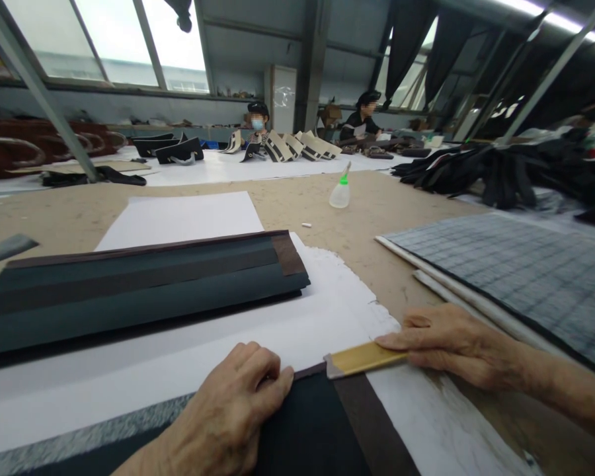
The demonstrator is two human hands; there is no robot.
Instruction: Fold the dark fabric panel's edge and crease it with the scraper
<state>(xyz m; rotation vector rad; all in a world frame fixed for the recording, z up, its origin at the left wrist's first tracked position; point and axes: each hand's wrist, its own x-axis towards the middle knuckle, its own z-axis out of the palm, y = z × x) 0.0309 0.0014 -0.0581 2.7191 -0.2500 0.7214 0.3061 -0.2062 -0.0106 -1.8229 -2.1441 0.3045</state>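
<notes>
Fingers of the right hand [456, 344] were closed on a flat yellow tool, thumb and fingertips gripping its near end. Those of the left hand [233, 403] were curled, the thumb pointing along the panel's top edge; whether they pinched the material could not be told.

Largest item noted was the table [337, 231], its tan covering scuffed and marked. White paper [178, 350] lay over its near part, with a ragged, torn right edge. To the right rested grey checked material [515, 271] of woven appearance, its borders straight. Beyond the left hand, a long stack of dark green-blue sheets [218, 284] with flat brown bands sat at a slant upon the paper.

Nearest the wearer, the dark panel [312, 430] lay beneath the left hand, smooth and matt, with a brown strip [377, 423] down its right side. The yellow tool [367, 359], straight and slim with a greyish squared end, touched its top right corner. Farther off stood a rounded translucent bottle [340, 196], green at the neck; nearer lay a small white piece [306, 225].
</notes>
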